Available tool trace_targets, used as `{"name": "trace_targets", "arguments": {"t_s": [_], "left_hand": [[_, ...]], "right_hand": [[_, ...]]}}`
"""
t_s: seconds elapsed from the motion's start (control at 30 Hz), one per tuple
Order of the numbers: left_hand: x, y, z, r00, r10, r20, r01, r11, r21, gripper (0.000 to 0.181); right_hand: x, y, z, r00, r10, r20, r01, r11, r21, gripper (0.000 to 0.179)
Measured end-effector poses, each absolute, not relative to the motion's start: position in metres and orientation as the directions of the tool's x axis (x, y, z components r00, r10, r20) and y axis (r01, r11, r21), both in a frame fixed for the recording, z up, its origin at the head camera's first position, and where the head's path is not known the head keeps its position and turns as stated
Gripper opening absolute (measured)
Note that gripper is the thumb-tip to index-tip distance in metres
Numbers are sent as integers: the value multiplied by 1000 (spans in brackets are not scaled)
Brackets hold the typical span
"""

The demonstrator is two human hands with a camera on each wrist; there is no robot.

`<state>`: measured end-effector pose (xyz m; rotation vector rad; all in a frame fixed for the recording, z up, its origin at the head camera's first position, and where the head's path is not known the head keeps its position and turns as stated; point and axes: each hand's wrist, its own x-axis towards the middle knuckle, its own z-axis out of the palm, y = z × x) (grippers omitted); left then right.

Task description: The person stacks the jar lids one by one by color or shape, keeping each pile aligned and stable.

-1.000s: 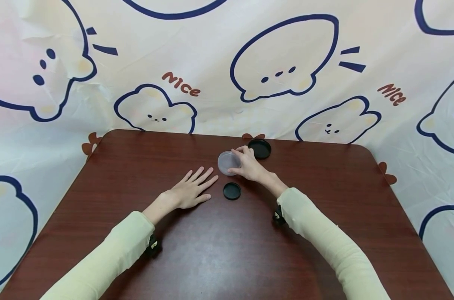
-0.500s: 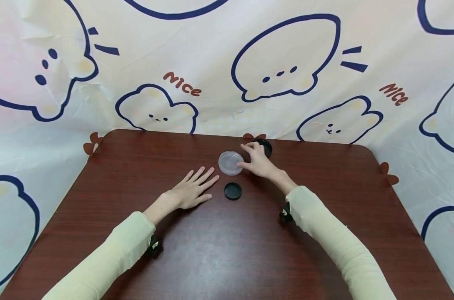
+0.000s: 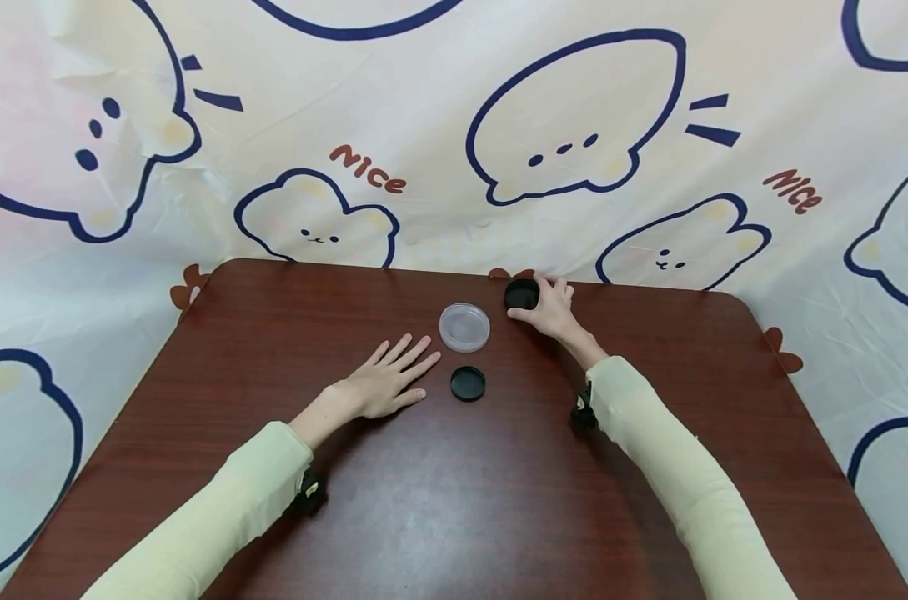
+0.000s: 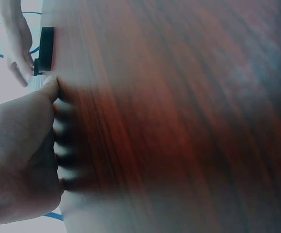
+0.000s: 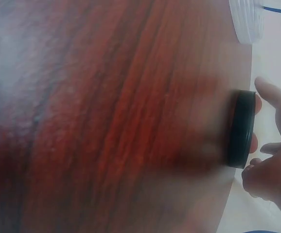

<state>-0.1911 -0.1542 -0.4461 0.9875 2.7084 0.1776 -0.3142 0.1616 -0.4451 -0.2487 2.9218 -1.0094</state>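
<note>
My left hand [image 3: 382, 389] lies flat on the table with its fingers spread, holding nothing. At the far edge my right hand [image 3: 553, 310] grips a larger round black lid [image 3: 522, 294], thumb on its near side and fingers on its far right side. In the right wrist view the black lid [image 5: 242, 128] stands between thumb and fingers, close to the tabletop. A clear round shallow dish [image 3: 464, 327] sits left of the right hand. Nearer me is a smaller round black lid [image 3: 468, 383], right of the left fingertips and untouched.
The brown wooden table [image 3: 423, 500] has its far edge just behind the larger lid. A pale curtain [image 3: 438, 108] with cartoon outlines hangs behind and at both sides.
My right hand let go of the clear dish and moved right and back to the larger black lid, which it now grips. The left hand has stayed in place.
</note>
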Motion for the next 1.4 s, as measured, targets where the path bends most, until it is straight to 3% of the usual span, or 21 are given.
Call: {"name": "trace_targets", "arguments": {"t_s": [0.4,1.0,1.4], "left_hand": [[-192,-150,-445,-735,653,-185,623,757,197,62],[-191,-154,-443,-736,650,-192,618,759,205,63],[-192,-155,-448,-739,650,-175,616,758,214,63]], "right_hand": [[-317,181,-448,-984,-169,-52,-106,800,-590,88],[-281,205,-437,-841,-538,-52,-371,644,-669,83],[-272,192,-449,-851,-525,-22,-372,632,-680,83]]}}
